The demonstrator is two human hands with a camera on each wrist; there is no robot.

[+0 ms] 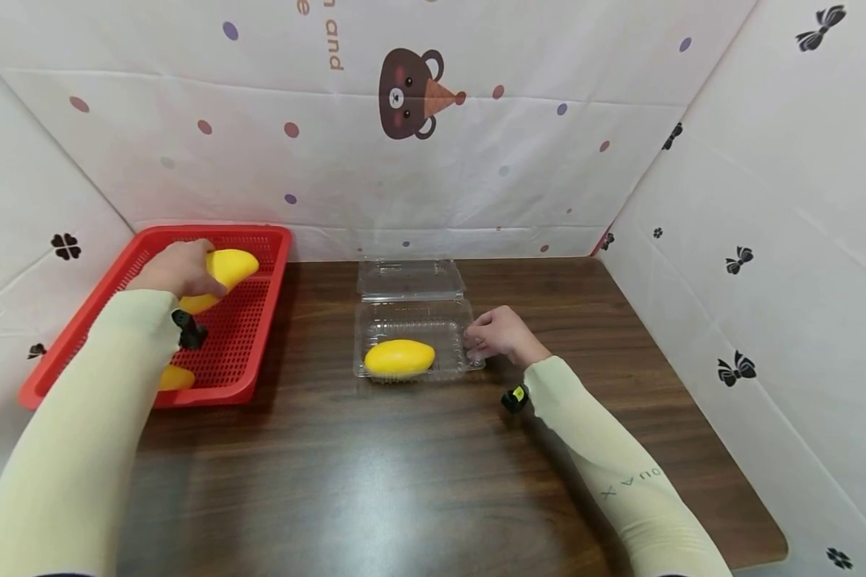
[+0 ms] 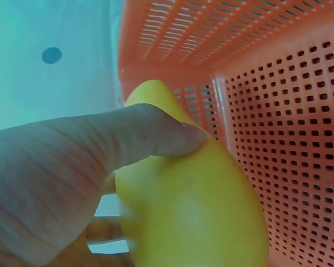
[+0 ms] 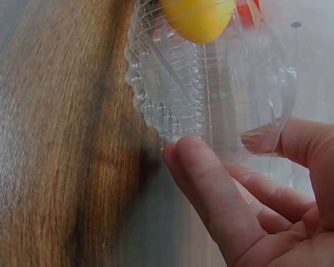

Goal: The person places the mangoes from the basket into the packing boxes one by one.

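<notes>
Left hand takes a fruit while right hand minds the box

Over at the left, the person's left hand (image 1: pixel 180 271) grips a yellow fruit (image 1: pixel 234 264), thumb across one side and fingers round the other. The fruit is within the outline of the red basket (image 1: pixel 236 391); I can't tell whether it touches the basket floor. Another fruit (image 1: pixel 176 378) lies near the basket's near edge, partly hidden by the sleeve (image 1: pixel 126 344).

At the middle of the table (image 1: pixel 375 481), the right hand (image 1: pixel 501 335) pinches the right side of a clear box (image 1: pixel 451 340), its grip narrow. The lid (image 1: pixel 411 280) lies folded open on the far side. One more fruit (image 1: pixel 399 357) sits inside, toward the near left, leaving room to its right.

I'd judge this the picking-up step, with the box being steadied. The next move seems to call for lifting the gripped fruit clear of the basket's right rim, carrying it rightward and lowering it beside its neighbour, without tipping the light plastic.
</notes>
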